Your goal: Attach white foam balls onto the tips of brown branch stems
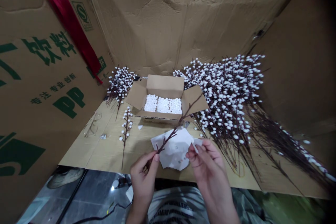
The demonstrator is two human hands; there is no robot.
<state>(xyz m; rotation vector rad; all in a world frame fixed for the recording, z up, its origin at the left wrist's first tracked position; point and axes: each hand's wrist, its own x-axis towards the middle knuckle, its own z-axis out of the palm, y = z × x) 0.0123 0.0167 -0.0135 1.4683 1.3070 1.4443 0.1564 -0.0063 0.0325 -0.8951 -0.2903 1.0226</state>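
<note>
Left hand [143, 189] pinches a white-budded branch [168, 140] by its stem (right hand [207, 168] pinches white paper [173, 150]), both just in front of the open cardboard box [165, 85].

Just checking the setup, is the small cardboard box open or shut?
Open: the cardboard box has its flaps spread outward, with white puffs showing inside.

Head-worn camera looks forward-down, close over left hand [143, 183] and right hand [207, 164].
</note>
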